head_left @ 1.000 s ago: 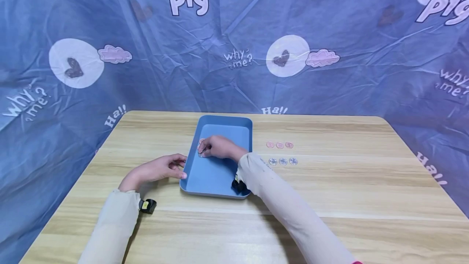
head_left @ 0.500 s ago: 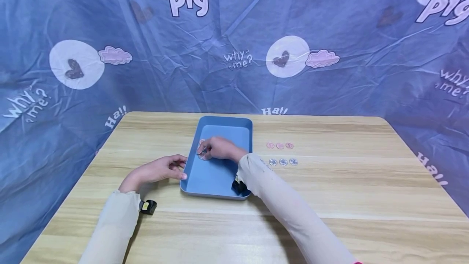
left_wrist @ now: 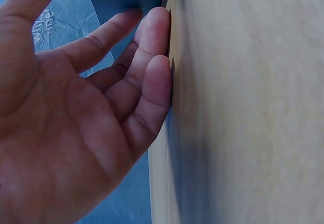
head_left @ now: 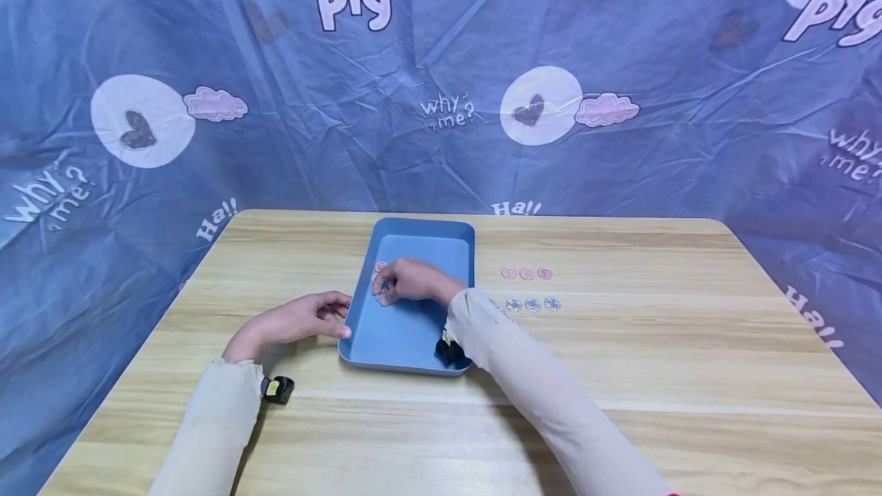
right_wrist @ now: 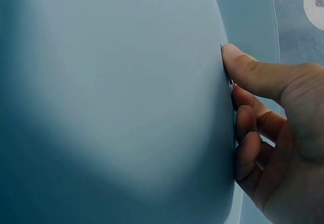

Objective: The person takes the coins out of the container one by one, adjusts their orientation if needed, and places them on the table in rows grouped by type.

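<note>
The blue tray (head_left: 413, 343) lies on the wooden table. My right hand (head_left: 412, 279) reaches into it near the left wall, thumb and curled fingers pinching a small silvery coin-like disc (head_left: 383, 291) low over the floor. In the right wrist view, the thumb (right_wrist: 248, 72) meets the tray floor, and only a thin glint of the disc shows beside it. Just beyond the fingertips lies a pink coin-like disc (head_left: 382, 266) in the tray. My left hand (head_left: 303, 321) rests relaxed at the tray's outer left side, its fingertips (left_wrist: 157, 77) down on the table.
Right of the tray, three pink discs (head_left: 527, 274) form a row. Nearer is a row of several silvery discs (head_left: 533, 304), its left end partly covered by the right sleeve (head_left: 482, 320). A blue printed cloth (head_left: 441, 159) hangs behind the table.
The right hand has shifted very slightly toward the person, and more of the pink disc beyond its fingertips shows. The left hand and the tray stay put.
</note>
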{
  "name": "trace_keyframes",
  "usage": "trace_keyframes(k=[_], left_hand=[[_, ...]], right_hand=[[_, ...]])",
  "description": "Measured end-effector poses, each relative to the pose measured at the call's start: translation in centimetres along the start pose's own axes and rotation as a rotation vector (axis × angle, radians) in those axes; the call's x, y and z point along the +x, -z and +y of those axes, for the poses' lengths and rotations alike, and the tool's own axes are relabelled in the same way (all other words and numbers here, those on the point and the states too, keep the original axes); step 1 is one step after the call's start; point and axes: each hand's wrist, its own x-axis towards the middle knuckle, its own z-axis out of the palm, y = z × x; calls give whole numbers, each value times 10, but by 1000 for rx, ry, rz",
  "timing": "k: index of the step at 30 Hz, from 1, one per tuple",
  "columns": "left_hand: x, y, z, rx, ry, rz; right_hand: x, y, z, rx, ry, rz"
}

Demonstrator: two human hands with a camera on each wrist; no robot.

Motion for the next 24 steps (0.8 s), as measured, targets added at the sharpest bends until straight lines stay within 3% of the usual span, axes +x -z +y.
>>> trace_keyframes(k=[24], left_hand=[[0, -1, 0, -17, 25, -1]], right_hand=[[-2, -1, -5, -91, -41, 3]])
